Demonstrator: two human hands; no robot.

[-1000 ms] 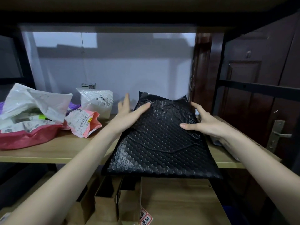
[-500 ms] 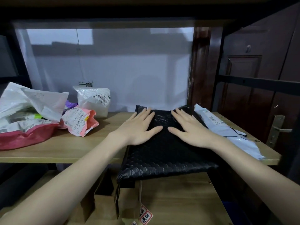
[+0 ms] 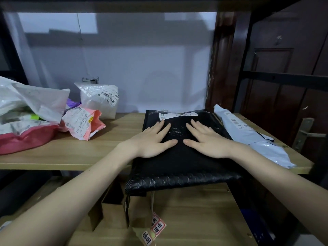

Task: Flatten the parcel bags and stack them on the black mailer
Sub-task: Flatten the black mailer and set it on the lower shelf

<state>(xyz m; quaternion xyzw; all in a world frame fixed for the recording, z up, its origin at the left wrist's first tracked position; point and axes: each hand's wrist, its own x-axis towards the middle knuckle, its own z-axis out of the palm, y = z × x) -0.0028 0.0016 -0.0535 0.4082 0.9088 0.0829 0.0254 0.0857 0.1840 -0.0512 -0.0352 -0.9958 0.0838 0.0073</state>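
Far left of the wooden shelf (image 3: 71,155): heap of crumpled parcel bags, a white poly bag (image 3: 35,102) on top of a red one (image 3: 26,141). Just right of it a pink bag (image 3: 83,123) with a barcode label, purple scrap behind it. Further back against the wall, a white bag (image 3: 101,98), upright and puffy. Centre: black mailer (image 3: 179,162), a bubble type, lies flat on the shelf, white label at its far edge, near edge overhanging the shelf front. Left hand (image 3: 152,141) and right hand (image 3: 209,141) both palm-down on it, fingers straight and spread, gripping nothing. Right of the mailer, touching its edge: grey poly bag (image 3: 248,135), fairly flat, partly tucked under the mailer side. Below: cardboard boxes (image 3: 113,210) on a lower shelf.
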